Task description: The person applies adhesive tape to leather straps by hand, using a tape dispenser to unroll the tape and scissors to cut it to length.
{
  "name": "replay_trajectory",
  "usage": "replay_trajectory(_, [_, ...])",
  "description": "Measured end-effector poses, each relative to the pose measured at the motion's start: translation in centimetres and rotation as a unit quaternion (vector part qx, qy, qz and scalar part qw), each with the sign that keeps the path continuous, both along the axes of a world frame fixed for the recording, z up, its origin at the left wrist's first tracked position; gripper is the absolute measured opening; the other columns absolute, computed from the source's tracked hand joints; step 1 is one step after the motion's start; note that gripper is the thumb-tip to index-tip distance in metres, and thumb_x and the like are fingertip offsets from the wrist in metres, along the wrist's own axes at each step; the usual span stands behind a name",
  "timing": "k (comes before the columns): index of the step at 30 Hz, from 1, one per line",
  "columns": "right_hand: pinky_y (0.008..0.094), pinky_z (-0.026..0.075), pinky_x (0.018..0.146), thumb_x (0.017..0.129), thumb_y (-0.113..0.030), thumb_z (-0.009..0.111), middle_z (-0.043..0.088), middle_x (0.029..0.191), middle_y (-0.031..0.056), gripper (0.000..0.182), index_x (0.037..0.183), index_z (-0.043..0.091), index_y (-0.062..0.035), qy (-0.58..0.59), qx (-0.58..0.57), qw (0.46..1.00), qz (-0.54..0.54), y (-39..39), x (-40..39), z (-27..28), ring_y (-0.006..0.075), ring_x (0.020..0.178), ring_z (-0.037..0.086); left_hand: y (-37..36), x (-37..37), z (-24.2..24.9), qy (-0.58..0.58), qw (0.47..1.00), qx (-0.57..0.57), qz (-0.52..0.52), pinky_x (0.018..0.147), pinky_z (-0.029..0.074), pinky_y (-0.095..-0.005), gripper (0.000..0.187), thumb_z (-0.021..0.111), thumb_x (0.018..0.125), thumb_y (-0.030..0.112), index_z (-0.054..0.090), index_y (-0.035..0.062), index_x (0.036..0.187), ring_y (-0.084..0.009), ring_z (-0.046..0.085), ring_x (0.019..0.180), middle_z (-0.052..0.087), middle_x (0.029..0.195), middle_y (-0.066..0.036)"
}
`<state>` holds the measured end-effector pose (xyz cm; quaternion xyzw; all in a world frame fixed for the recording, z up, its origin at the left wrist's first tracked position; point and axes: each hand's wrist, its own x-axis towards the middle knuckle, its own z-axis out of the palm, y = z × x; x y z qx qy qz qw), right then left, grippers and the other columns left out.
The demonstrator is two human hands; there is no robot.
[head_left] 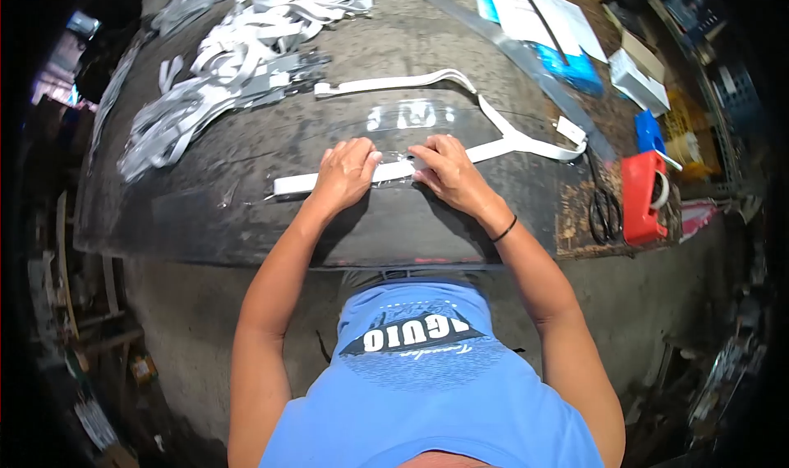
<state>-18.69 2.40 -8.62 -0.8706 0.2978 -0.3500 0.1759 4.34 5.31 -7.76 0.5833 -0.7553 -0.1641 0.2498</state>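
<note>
A white flat strap (394,171) lies across the near part of the dark table, with shiny clear plastic around its middle. My left hand (347,172) is closed over it, fingers together and thumb toward the middle. My right hand (454,174) pinches at the strap and plastic a short way to the right, thumb and forefinger nearly meeting. Between the hands a short stretch of strap shows. To the right it joins a Y-shaped white strap piece (516,141), whose upper branch runs back leftward and whose other branch ends near a small white tag (570,129).
Piled white straps (246,36) and plastic-wrapped bundles (185,115) lie at the back left. A long metal ruler (526,61) crosses the right side. Black scissors (605,213) and a red tape dispenser (643,198) stand near the right edge. Papers (546,16) lie behind.
</note>
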Motion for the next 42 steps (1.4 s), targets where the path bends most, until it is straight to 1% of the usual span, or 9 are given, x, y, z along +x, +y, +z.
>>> replay_trajectory(6, [0.0459, 0.039, 0.095, 0.074, -0.026, 0.076, 0.056, 0.113, 0.0118, 0.045, 0.115, 0.062, -0.0132, 0.178, -0.13, 0.962, -0.161, -2.6, -10.0, 2.1, 0.0332, 0.111, 0.051, 0.0, -0.3, -0.1, -0.004, 0.999, -0.016, 0.038, 0.078, 0.04, -0.0452, 0.019, 0.054, 0.093, 0.026, 0.056, 0.0078, 0.088, -0.0317, 0.056, 0.086, 0.061, 0.084, -0.01])
replay_trajectory(8, [0.0493, 0.036, 0.098, 0.075, -0.027, 0.076, 0.056, 0.117, 0.0117, 0.048, 0.119, 0.063, -0.0163, 0.153, -0.028, 0.969, -0.191, -3.4, -12.9, 1.6, 0.0328, 0.117, 0.049, -0.1, -0.3, -0.3, -0.011, 0.999, -0.017, 0.048, 0.078, 0.04, -0.0452, 0.019, 0.054, 0.093, 0.026, 0.057, 0.0079, 0.087, -0.0317, 0.056, 0.086, 0.061, 0.084, -0.01])
replay_trajectory(12, [0.054, 0.033, 0.101, 0.074, -0.029, 0.076, 0.054, 0.122, 0.0116, 0.047, 0.119, 0.064, -0.0192, 0.16, 0.091, 0.968, -0.173, -2.9, -13.3, 1.5, 0.0322, 0.122, 0.045, -0.4, -1.3, -0.3, -0.025, 0.997, -0.033, 0.061, 0.077, 0.041, -0.0457, 0.018, 0.055, 0.092, 0.025, 0.057, 0.0081, 0.087, -0.032, 0.056, 0.085, 0.06, 0.085, -0.009])
replay_trajectory(16, [0.0593, 0.029, 0.104, 0.078, -0.028, 0.074, 0.053, 0.126, 0.0092, 0.039, 0.116, 0.065, -0.0211, 0.128, -0.059, 0.983, -0.114, -2.0, -9.4, 1.8, 0.0325, 0.125, 0.043, -0.4, -2.2, -0.1, -0.026, 0.998, -0.017, 0.048, 0.08, 0.042, -0.0445, 0.021, 0.053, 0.094, 0.026, 0.057, 0.0059, 0.089, -0.0327, 0.055, 0.088, 0.061, 0.086, -0.011])
replay_trajectory(19, [0.0535, 0.029, 0.104, 0.079, -0.022, 0.073, 0.06, 0.117, 0.0072, 0.04, 0.118, 0.065, -0.0164, 0.115, -0.04, 0.99, -0.068, -1.7, -6.7, 1.5, 0.0306, 0.121, 0.048, -0.3, -1.5, 0.2, -0.031, 0.998, -0.015, 0.048, 0.079, 0.042, -0.0443, 0.02, 0.054, 0.094, 0.025, 0.057, 0.0054, 0.089, -0.0328, 0.055, 0.086, 0.061, 0.085, -0.011])
replay_trajectory(24, [0.056, 0.028, 0.105, 0.08, -0.01, 0.071, 0.064, 0.092, 0.0004, 0.015, 0.094, 0.064, -0.0117, 0.088, 0.008, 0.996, -0.003, -1.8, -4.1, -0.1, 0.024, 0.105, 0.058, 0.2, -0.3, -0.3, -0.012, 0.999, -0.025, 0.044, 0.076, 0.042, -0.0443, 0.02, 0.054, 0.093, 0.024, 0.057, 0.0052, 0.088, -0.0332, 0.055, 0.085, 0.06, 0.084, -0.012])
replay_trajectory(28, [0.0523, 0.034, 0.102, 0.077, -0.005, 0.069, 0.062, 0.095, 0.0036, 0.018, 0.091, 0.061, -0.0122, 0.05, 0.006, 0.999, 0.01, -1.2, -3.4, -0.6, 0.0258, 0.101, 0.057, -0.1, -1.4, -0.6, -0.01, 0.999, -0.039, 0.034, 0.075, 0.042, -0.0451, 0.021, 0.053, 0.094, 0.025, 0.056, 0.0054, 0.087, -0.0338, 0.056, 0.083, 0.06, 0.084, -0.011])
replay_trajectory(34, [0.0424, 0.038, 0.09, 0.082, -0.014, 0.067, 0.062, 0.091, 0.0085, 0.01, 0.087, 0.061, -0.0072, -0.069, 0.042, 0.995, -0.06, -0.5, -2.8, 0.1, 0.0276, 0.097, 0.057, -0.4, -2.8, -1.0, 0.004, 0.998, -0.049, 0.045, 0.074, 0.041, -0.0466, 0.018, 0.054, 0.092, 0.024, 0.055, 0.0077, 0.086, -0.033, 0.056, 0.083, 0.06, 0.085, -0.01])
replay_trajectory(42, [0.0441, 0.036, 0.088, 0.08, -0.02, 0.067, 0.054, 0.089, 0.0094, 0.014, 0.08, 0.063, -0.0069, 0.018, 0.034, 0.985, -0.166, 0.5, -1.4, -0.4, 0.0285, 0.092, 0.051, 0.9, -0.8, -0.9, -0.022, 0.992, -0.121, 0.027, 0.073, 0.04, -0.0441, 0.025, 0.062, 0.087, 0.033, 0.057, 0.009, 0.09, -0.0309, 0.055, 0.081, 0.059, 0.083, -0.009])
